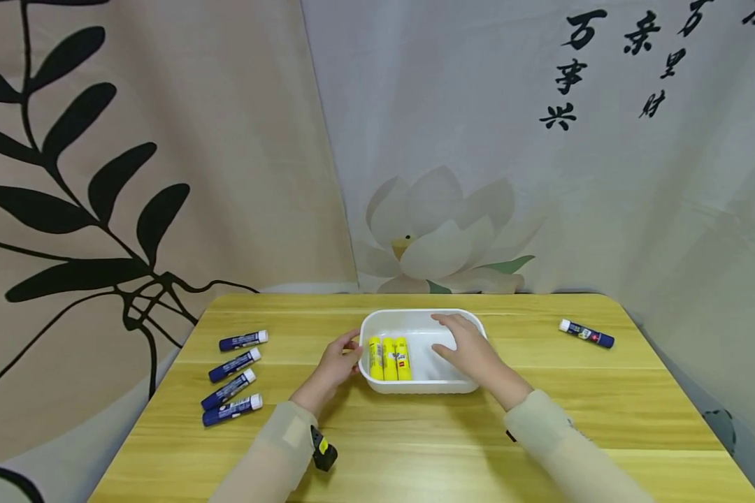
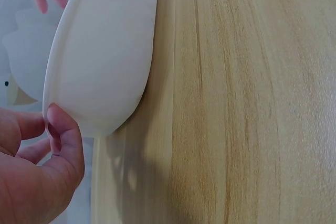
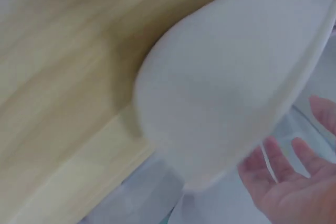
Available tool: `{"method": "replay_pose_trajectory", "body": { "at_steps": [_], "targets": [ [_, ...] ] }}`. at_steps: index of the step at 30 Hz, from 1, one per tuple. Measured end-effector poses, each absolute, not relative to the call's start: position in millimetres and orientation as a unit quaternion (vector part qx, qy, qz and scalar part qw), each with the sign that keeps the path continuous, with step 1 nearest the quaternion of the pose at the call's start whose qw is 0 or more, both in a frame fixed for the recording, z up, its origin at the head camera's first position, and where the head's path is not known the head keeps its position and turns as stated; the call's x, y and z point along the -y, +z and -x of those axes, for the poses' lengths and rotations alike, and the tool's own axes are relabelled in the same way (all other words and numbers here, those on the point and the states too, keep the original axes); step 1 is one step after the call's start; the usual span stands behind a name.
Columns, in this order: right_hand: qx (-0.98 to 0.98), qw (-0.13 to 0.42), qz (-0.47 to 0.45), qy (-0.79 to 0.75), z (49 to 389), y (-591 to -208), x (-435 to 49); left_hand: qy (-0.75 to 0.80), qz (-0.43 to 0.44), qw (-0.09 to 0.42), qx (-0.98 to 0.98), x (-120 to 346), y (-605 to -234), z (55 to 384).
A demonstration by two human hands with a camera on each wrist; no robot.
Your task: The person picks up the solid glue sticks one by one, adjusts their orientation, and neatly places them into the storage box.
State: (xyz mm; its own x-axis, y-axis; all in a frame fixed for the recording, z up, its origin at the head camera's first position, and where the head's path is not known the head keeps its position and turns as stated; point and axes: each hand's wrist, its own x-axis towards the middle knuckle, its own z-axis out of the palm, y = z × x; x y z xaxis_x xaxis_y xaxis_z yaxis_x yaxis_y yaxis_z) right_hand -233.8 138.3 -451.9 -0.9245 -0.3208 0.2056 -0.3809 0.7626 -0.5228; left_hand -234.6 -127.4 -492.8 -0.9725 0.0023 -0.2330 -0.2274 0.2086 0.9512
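A white plastic basket (image 1: 415, 386) stands in the middle of the table, with three yellow glue sticks (image 1: 389, 360) side by side in its left half. At the basket's left end my left hand (image 1: 340, 360) pinches the rim; thumb and fingers of this hand (image 2: 50, 169) show at the edge in the left wrist view. My right hand (image 1: 472, 349) is over the basket's right part, fingers spread and holding nothing. In the right wrist view the right hand (image 3: 299, 182) appears beyond the basket's outer wall (image 3: 210, 77), its palm partly visible.
Several dark blue glue sticks with white caps (image 1: 231, 410) lie in a slanted column on the table's left. One more blue glue stick (image 1: 588, 333) lies at the back right. Behind the wooden table (image 1: 403, 454) hangs a printed curtain (image 1: 239, 140).
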Motion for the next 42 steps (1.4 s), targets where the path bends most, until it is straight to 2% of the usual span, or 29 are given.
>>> {"method": "replay_pose_trajectory", "body": {
  "at_steps": [13,26,36,42],
  "targets": [
    [0.965,0.095,-0.159,0.184,231,-460,-216,0.623,0.072,0.094,-0.773,127,-494,235],
    [0.980,0.046,-0.080,0.176,238,-477,-286,0.624,0.074,0.093,-0.773,126,-495,235],
    [0.985,-0.032,-0.030,0.164,257,-487,-349,0.629,0.064,0.084,-0.770,127,-495,234],
    [0.983,-0.074,-0.013,0.166,262,-486,-369,0.628,0.062,0.084,-0.771,128,-493,234]
  ]
}}
